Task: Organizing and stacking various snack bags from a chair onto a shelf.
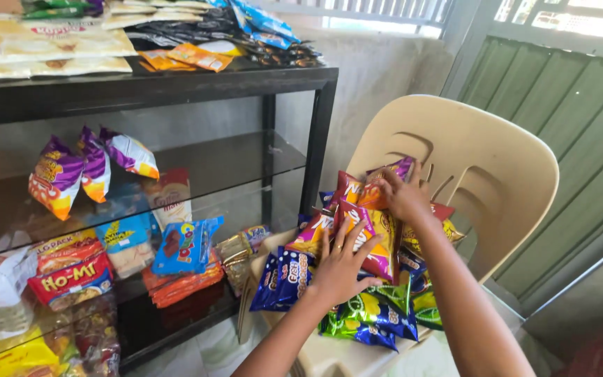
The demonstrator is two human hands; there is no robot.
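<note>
- Green and blue snack packets (368, 318) lay at the chair's (483, 150) front seat edge, dark blue ones (282, 278) at its left edge.
- The left hand (341, 269), fingers spread wide, pressed flat on a pink and yellow packet (371, 237) mid-seat.
- The right hand (405, 195) rested, fingers loosely open, on orange packets (357, 190) against the backrest.
- Beyond, purple bags (82, 167) lay on the glass shelf (246, 160).

You have one cream plastic chair (497, 160) and one black glass-fronted shelf unit (176, 91) before you. Three purple-and-orange snack bags (88, 167) hang on the middle shelf. Two dark blue packets (280, 279) lie at the chair's front. Two hands are in view: your left hand (340, 269) and your right hand (403, 195).
</note>
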